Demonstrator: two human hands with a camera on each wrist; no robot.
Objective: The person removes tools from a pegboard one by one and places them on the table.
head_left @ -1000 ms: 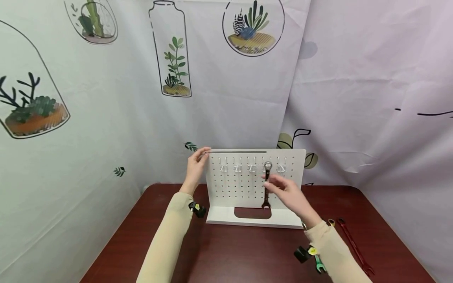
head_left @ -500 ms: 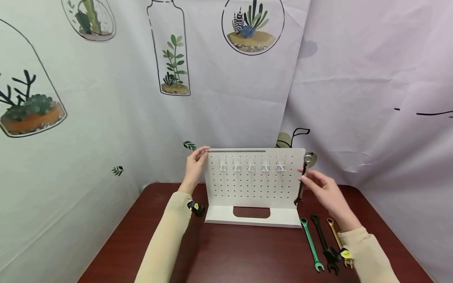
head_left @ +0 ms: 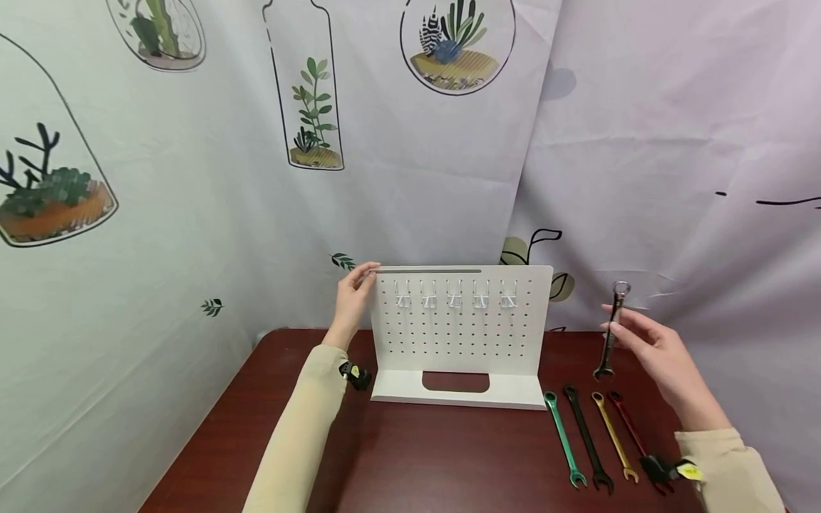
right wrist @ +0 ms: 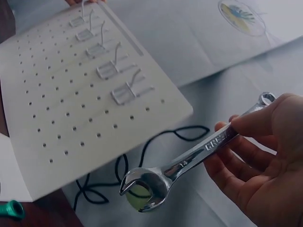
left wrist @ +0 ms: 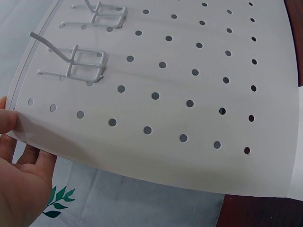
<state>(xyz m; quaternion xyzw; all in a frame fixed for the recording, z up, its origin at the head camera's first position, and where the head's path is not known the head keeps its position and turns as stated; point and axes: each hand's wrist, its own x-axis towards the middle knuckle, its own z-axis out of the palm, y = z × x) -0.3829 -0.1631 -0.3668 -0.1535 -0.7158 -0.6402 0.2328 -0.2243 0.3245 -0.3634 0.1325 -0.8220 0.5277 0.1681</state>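
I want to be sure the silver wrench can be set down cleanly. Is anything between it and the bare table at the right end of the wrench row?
Nothing visible blocks it. The right hand holds the silver wrench upright above the table, just behind the row's red wrench. The pegboard, steadied by the left hand, stands apart to the left.

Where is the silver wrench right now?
In the head view the silver wrench hangs upright in the right hand, off to the right of the white pegboard and above four wrenches lying on the table.

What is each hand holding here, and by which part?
Right hand pinches the silver wrench mid-shank, upright. Left hand holds the white pegboard at its top left corner.
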